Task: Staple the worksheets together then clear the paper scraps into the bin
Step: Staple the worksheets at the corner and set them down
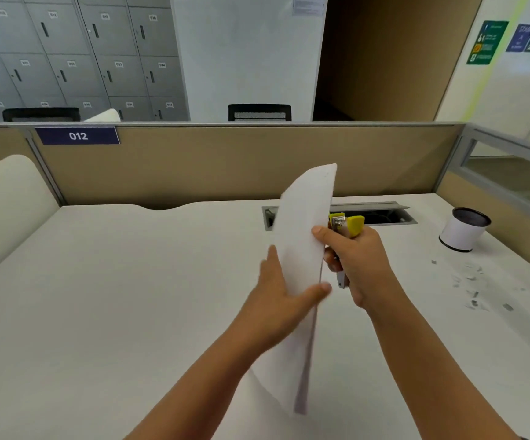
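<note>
The worksheets (304, 223) are pinched by the left hand (276, 290); a stapler (346, 230) is gripped by the right hand (358, 265), just beside them.

Matt white paper worksheets (304, 236); yellow plastic, shiny metal stapler (347, 225).

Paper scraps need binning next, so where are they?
Small white paper scraps lie on the white desk's right side, just nearer than the white cylindrical bin.
</note>
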{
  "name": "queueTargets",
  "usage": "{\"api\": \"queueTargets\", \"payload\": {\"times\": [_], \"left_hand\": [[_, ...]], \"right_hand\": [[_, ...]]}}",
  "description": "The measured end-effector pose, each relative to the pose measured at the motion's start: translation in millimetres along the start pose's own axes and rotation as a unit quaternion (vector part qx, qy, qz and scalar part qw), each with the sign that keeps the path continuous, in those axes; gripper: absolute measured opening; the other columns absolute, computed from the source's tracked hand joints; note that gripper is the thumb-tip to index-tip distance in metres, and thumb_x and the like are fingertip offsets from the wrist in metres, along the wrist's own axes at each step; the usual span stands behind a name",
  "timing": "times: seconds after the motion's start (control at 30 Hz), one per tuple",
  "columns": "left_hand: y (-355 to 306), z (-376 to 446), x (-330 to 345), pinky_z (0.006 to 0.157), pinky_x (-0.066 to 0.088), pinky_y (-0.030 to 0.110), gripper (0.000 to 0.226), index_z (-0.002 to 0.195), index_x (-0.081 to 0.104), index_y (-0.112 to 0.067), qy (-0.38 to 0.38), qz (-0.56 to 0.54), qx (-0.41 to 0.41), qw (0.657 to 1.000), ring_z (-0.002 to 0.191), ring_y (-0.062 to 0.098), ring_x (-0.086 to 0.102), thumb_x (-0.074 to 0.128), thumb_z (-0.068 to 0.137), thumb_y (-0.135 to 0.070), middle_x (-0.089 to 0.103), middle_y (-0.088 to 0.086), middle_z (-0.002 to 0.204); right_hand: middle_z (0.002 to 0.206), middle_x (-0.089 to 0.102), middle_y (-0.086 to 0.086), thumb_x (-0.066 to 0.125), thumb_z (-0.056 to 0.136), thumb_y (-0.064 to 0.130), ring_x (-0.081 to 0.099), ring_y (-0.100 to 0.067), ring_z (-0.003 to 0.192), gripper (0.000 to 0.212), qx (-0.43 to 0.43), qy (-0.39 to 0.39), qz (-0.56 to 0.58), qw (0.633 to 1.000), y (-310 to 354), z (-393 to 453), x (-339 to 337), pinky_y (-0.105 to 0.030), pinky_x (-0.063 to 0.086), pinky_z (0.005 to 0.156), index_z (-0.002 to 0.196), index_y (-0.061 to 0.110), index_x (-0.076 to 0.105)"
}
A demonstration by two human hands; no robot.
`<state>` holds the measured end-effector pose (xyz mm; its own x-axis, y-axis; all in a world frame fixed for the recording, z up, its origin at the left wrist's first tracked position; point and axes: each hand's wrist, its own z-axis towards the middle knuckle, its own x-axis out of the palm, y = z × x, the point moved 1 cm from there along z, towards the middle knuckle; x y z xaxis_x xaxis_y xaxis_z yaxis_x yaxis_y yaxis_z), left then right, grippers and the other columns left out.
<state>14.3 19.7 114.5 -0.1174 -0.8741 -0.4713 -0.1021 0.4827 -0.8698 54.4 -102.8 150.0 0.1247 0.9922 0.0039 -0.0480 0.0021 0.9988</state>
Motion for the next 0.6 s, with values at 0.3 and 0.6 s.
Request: {"api": "queueTargets", "payload": {"times": [0.3, 0.6], "left_hand": [[18, 7, 2, 0.071, 0.058, 0.034, 0.011, 0.095, 0.052, -0.017, -0.098, 0.140, 0.031, 0.985, 0.086, 0.021, 0.066, 0.042, 0.092, -0.019, 0.067, 0.001, 0.098], [39, 24, -39, 0.063, 0.053, 0.027, 0.030, 0.087, 0.058, -0.027, -0.109, -0.062, 0.004, 0.992, 0.078, 0.015, 0.065, 0.043, 0.087, 0.000, 0.068, -0.003, 0.089]], "right_hand": [[0.061, 0.057, -0.004, 0.063, 0.087, 0.017, 0.053, -0.007, 0.044, 0.017, -0.018, -0.036, 0.039, 0.998, 2, 2, 16, -0.019, 0.041, 0.042, 0.072, 0.023, 0.056], [0.089, 0.070, -0.004, 0.062, 0.086, 0.023, 0.056, -0.008, 0.059, 0.005, -0.010, -0.011, -0.001, 1.000, -13, 2, -4, -0.019, 0.038, 0.047, 0.084, 0.025, 0.065]]}}
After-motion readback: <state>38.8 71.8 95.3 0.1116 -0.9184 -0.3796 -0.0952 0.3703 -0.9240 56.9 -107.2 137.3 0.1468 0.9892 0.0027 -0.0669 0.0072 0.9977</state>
